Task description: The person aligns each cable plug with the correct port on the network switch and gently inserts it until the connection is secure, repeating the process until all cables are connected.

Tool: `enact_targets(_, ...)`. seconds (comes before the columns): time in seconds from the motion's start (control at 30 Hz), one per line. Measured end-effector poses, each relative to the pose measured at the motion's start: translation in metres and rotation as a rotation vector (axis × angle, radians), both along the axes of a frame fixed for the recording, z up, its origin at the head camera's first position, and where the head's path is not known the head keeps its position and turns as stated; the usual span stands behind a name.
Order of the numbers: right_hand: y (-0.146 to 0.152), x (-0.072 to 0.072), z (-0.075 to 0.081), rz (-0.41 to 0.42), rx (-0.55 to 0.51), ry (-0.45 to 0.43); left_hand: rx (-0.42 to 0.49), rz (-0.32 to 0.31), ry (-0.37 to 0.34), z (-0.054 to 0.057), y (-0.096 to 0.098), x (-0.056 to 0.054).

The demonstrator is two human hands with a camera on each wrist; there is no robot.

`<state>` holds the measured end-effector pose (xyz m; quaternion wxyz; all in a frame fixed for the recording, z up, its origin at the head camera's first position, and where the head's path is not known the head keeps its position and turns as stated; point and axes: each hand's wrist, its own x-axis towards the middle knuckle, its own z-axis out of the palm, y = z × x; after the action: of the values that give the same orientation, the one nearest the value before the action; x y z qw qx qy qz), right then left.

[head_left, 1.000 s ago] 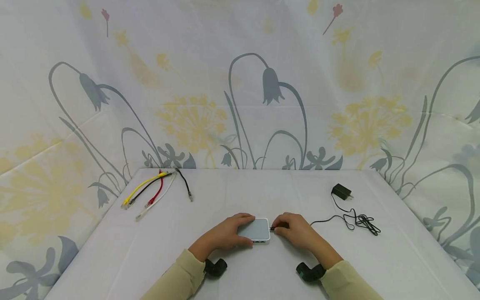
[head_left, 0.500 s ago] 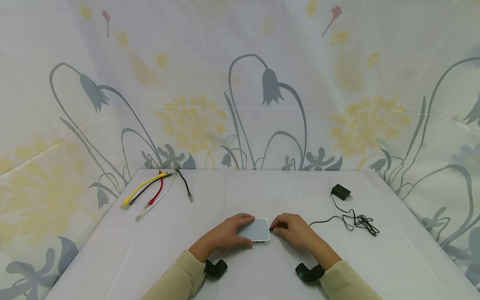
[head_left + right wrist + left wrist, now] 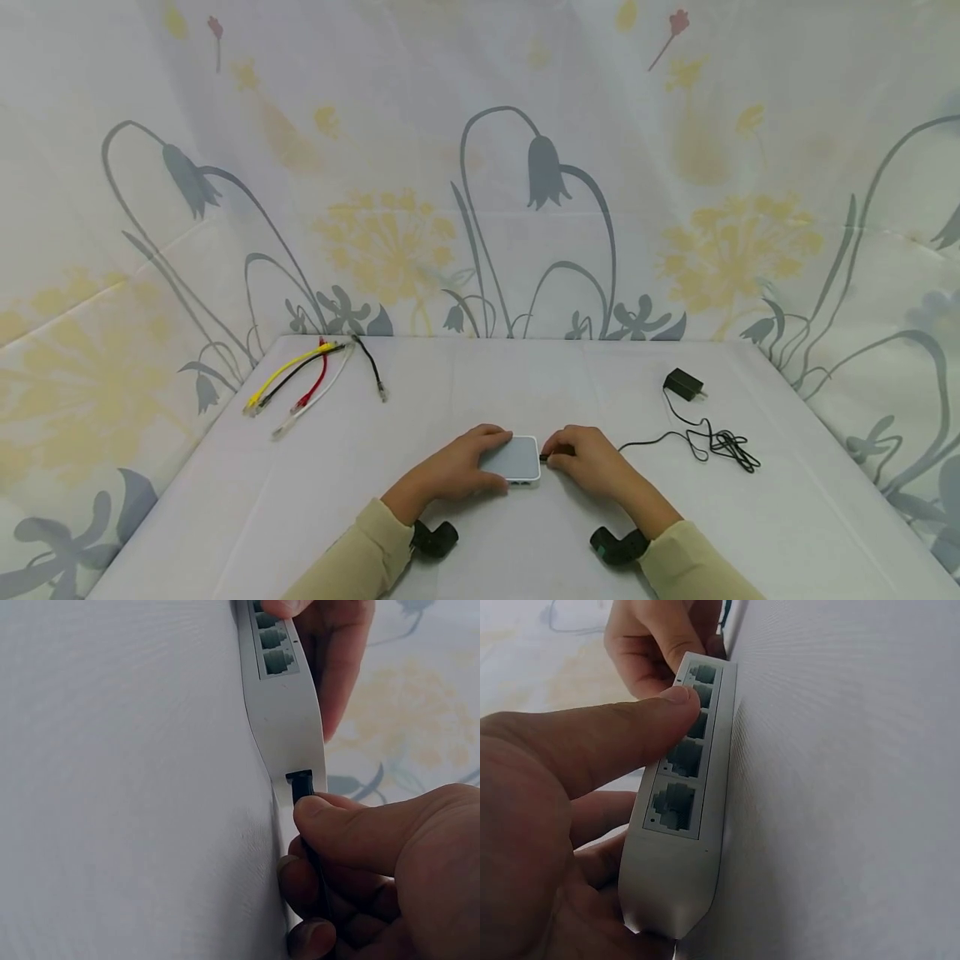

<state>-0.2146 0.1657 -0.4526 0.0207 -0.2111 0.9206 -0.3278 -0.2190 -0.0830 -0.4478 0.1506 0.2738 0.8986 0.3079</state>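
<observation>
- Sleeves [image 3: 360,550] of pale khaki entered from the bottom edge, and a black wrist-worn device [image 3: 437,540] sat at each cuff.
- Left hand [image 3: 461,469] gripped the left part of a white network box [image 3: 519,458] with a grey top; its thumb pressed on the near edge, over the row of ports [image 3: 676,804], while its fingers curled round the far side.
- Network box lay on the white table [image 3: 487,392] between the two hands, ported edge toward the person, its right end just beside the right fingertips.
- Right hand [image 3: 588,460] pinched a black plug [image 3: 302,785] between thumb and fingers, narrow and firm; the plug's tip stood in the socket at the box's right end, how deep could not be told.
- Thin black cord [image 3: 651,442] ran out from behind the right hand to a loose coil [image 3: 731,448] on the right.
- Black power adapter [image 3: 683,384] lay beyond that coil, prongs pointing right.
- Network cables in yellow [image 3: 281,370], black, red [image 3: 309,395] and white [image 3: 322,395] overlapped at the table's far left, a short black one [image 3: 371,367] beside them.
- Flower-printed cloth [image 3: 420,125] hung behind everything.
</observation>
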Motion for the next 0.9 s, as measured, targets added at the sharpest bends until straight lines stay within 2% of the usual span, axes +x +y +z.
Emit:
enact_targets(0.63,-0.0030,-0.0012,0.0001,-0.019,0.015,0.017,0.008,-0.012,0.013,-0.0002,0.0012,0.0000)
enact_targets(0.9,-0.0031,-0.0023,0.0002,0.006,0.011,0.024,0.008,-0.002,0.005,0.0015,0.0015,0.0013)
